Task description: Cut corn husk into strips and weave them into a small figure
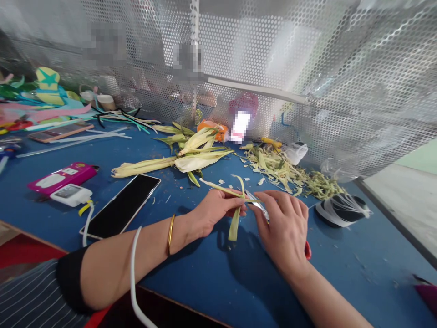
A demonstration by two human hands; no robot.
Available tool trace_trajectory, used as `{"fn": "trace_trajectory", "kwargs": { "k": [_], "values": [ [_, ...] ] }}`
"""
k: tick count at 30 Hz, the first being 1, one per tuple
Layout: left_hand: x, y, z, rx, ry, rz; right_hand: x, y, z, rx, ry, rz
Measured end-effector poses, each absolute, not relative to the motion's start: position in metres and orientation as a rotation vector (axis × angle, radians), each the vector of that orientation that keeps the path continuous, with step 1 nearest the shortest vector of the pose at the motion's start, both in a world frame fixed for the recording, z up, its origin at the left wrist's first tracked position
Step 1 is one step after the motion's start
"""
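My left hand [213, 212] pinches a thin green-yellow leaf strip [235, 214] just above the blue table [211, 273]; part of the strip hangs down, part runs up to the left. My right hand [285, 228] is closed round red-handled scissors [261, 207], whose metal blades meet the strip beside my left fingertips. A red bit of handle shows under my right palm. A gold bangle sits on my left wrist.
A pile of pale leaves [184, 157] lies behind my hands, leaf scraps [293, 175] to the right. A dark phone [121, 205], a pink case [63, 175] and a white charger [70, 193] lie left. A black roll [341, 209] sits right. Perforated metal screen [307, 68] behind.
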State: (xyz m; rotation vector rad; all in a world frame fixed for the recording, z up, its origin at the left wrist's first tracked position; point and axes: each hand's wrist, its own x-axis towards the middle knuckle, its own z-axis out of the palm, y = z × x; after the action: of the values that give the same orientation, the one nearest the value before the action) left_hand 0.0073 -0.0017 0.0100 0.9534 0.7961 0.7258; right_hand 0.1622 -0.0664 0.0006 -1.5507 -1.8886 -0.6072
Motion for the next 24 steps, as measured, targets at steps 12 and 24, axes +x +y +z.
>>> {"fn": "trace_trajectory", "kwargs": {
  "k": [12,24],
  "values": [
    [0.011,0.003,0.001,1.031,0.924,0.737,0.16,-0.069,0.002,-1.463,-2.119,-0.287],
    [0.006,-0.012,0.0,1.591,0.791,0.358,0.166,-0.06,0.005,-1.493,-1.699,0.565]
  ]
}}
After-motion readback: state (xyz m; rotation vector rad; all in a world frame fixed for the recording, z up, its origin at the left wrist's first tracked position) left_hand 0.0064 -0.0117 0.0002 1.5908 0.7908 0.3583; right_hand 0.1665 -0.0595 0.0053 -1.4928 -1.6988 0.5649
